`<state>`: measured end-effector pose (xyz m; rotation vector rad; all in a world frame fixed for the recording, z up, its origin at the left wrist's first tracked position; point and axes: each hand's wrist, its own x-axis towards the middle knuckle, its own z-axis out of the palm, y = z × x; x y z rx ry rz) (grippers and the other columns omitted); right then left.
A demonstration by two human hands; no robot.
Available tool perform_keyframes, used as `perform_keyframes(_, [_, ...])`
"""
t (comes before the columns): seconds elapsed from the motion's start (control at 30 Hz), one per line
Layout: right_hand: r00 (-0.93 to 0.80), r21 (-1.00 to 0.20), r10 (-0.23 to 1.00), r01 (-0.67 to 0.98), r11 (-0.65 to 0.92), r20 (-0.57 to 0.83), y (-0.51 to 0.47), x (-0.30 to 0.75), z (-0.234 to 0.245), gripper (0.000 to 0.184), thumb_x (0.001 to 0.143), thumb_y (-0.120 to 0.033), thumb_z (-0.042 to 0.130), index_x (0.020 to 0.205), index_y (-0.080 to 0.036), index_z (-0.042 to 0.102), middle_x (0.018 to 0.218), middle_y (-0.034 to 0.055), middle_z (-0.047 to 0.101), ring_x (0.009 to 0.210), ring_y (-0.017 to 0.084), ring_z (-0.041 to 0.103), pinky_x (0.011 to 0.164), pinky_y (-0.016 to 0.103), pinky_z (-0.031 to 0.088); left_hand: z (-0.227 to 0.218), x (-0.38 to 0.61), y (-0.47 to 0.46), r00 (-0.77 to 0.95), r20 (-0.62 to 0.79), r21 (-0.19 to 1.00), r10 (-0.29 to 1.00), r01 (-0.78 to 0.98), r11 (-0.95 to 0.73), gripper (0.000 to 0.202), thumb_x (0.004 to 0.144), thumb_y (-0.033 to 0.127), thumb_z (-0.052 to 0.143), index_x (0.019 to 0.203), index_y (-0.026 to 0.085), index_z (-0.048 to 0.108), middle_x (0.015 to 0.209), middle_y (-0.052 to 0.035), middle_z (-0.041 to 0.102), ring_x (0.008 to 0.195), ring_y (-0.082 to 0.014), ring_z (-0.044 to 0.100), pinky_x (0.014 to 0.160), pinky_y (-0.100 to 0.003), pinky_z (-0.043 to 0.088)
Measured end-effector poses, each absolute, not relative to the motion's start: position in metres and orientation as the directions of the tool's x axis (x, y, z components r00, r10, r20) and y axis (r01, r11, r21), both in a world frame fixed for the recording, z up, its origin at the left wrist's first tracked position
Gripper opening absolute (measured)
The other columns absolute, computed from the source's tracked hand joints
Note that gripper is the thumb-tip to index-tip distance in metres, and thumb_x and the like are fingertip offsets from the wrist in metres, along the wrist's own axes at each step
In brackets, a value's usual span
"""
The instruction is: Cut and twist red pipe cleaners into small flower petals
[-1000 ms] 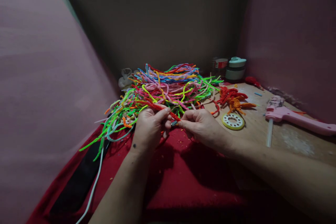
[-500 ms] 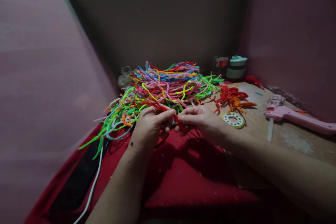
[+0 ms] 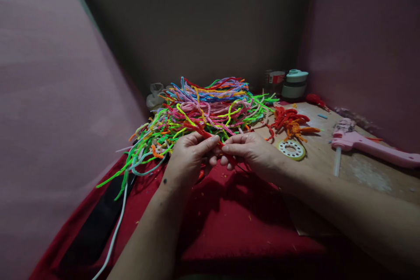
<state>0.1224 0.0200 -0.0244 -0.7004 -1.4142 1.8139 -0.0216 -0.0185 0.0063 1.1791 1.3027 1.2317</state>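
Note:
My left hand [image 3: 193, 151] pinches a red pipe cleaner [image 3: 199, 128] between thumb and forefinger. Close beside it, fingertips nearly touching, my right hand [image 3: 244, 148] is closed on the same red pipe cleaner. One red end sticks out past the left hand toward the back; part of the rest is hidden by my fingers. A little more red shows under the left palm. Just behind both hands lies a big heap of pipe cleaners [image 3: 210, 107] in many colours. To the right sits a small bunch of bent red and orange pipe cleaners [image 3: 292, 120].
A tape roll [image 3: 291, 150] and a pink glue gun [image 3: 351, 140] with a clear glue stick lie on the board at right. A mint-lidded container [image 3: 295, 84] stands behind. At left, a black phone-like slab [image 3: 92, 227] and white cable [image 3: 114, 236] rest on red cloth [image 3: 236, 236].
My right hand's fingers have closed further over the red pipe cleaner, covering more of it. Both hands stay in nearly the same place.

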Motion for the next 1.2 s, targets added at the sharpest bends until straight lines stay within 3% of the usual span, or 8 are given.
perform_keyframes(0.4, [-0.586,-0.938,0.81,-0.269,-0.221,-0.023,0.027,0.123,-0.027,0.008,0.068,-0.018,0.06,0.063,-0.011,0.059,0.054,0.0032,0.062,0.045,0.008,0.052,0.048,0.021,0.042,0.007,-0.024,-0.018,-0.028,0.016,0.988,0.999,0.153,-0.012,0.02,0.068,0.028,0.07,0.064,0.012,0.06,0.05,0.0003,0.058,0.038,-0.0061,0.046,0.033,-0.015,0.031])
perform_keyframes(0.5, [-0.614,-0.932,0.789,-0.268,-0.245,-0.031,0.03,0.124,-0.025,0.007,0.068,-0.017,0.06,0.064,-0.011,0.059,0.054,0.0038,0.063,0.043,0.009,0.053,0.047,0.021,0.043,0.005,-0.027,-0.018,0.002,0.171,0.942,0.985,0.293,-0.164,0.013,0.071,0.026,0.068,0.07,0.014,0.063,0.053,0.0016,0.057,0.042,-0.0067,0.047,0.038,-0.016,0.034])
perform_keyframes(0.57, [-0.627,-0.933,0.778,-0.252,-0.257,-0.045,0.032,0.126,-0.024,0.008,0.07,-0.015,0.058,0.062,-0.011,0.058,0.053,0.0036,0.063,0.041,0.009,0.053,0.046,0.021,0.043,0.001,-0.03,-0.016,0.042,0.401,0.804,0.915,0.464,-0.373,0.009,0.074,0.024,0.064,0.079,0.016,0.067,0.065,-0.0004,0.062,0.053,-0.0087,0.053,0.048,-0.018,0.04])
perform_keyframes(0.67, [-0.635,-0.94,0.77,-0.226,-0.257,-0.058,0.036,0.128,-0.025,0.012,0.071,-0.01,0.054,0.059,-0.011,0.057,0.05,0.0024,0.061,0.038,0.008,0.051,0.043,0.02,0.041,-0.005,-0.035,-0.013,0.236,0.634,0.387,0.737,0.728,-0.566,0.016,0.08,0.022,0.058,0.091,0.021,0.069,0.078,-0.0016,0.063,0.066,-0.0099,0.056,0.059,-0.019,0.041])
perform_keyframes(0.73, [-0.65,-0.945,0.759,-0.218,-0.244,-0.046,0.037,0.129,-0.026,0.012,0.072,-0.01,0.055,0.06,-0.011,0.058,0.051,0.002,0.061,0.038,0.008,0.051,0.043,0.02,0.041,-0.008,-0.037,-0.013,0.338,0.648,0.157,0.682,0.817,-0.554,0.018,0.083,0.022,0.055,0.094,0.023,0.069,0.076,-0.0009,0.061,0.064,-0.0088,0.055,0.057,-0.018,0.038])
perform_keyframes(0.9, [-0.674,-0.961,0.738,-0.181,-0.209,-0.034,0.036,0.132,-0.02,0.015,0.074,-0.01,0.055,0.059,-0.011,0.057,0.049,0.0014,0.06,0.038,0.008,0.051,0.043,0.019,0.04,-0.007,-0.033,-0.02,0.383,0.673,-0.175,0.633,0.914,-0.366,0.017,0.084,0.022,0.053,0.087,0.023,0.069,0.071,-0.0004,0.056,0.057,-0.0088,0.05,0.048,-0.021,0.029])
perform_keyframes(1.03, [-0.679,-0.97,0.733,-0.15,-0.194,-0.041,0.035,0.134,-0.016,0.017,0.076,-0.011,0.054,0.059,-0.011,0.056,0.047,0.0008,0.059,0.036,0.007,0.049,0.042,0.02,0.039,-0.003,-0.026,-0.028,0.429,0.687,-0.34,0.586,0.903,-0.263,0.014,0.082,0.022,0.054,0.081,0.021,0.067,0.072,-0.0018,0.055,0.056,-0.0103,0.046,0.047,-0.023,0.025])
perform_keyframes(1.2, [-0.716,-0.979,0.698,-0.129,-0.158,-0.018,0.038,0.134,-0.02,0.015,0.076,-0.014,0.056,0.061,-0.011,0.056,0.05,0.0011,0.061,0.037,0.007,0.049,0.043,0.019,0.04,-0.001,-0.026,-0.029,0.457,0.655,-0.321,0.602,0.889,-0.325,0.015,0.084,0.02,0.05,0.079,0.02,0.064,0.087,-0.0015,0.063,0.062,-0.0092,0.054,0.05,-0.022,0.029])
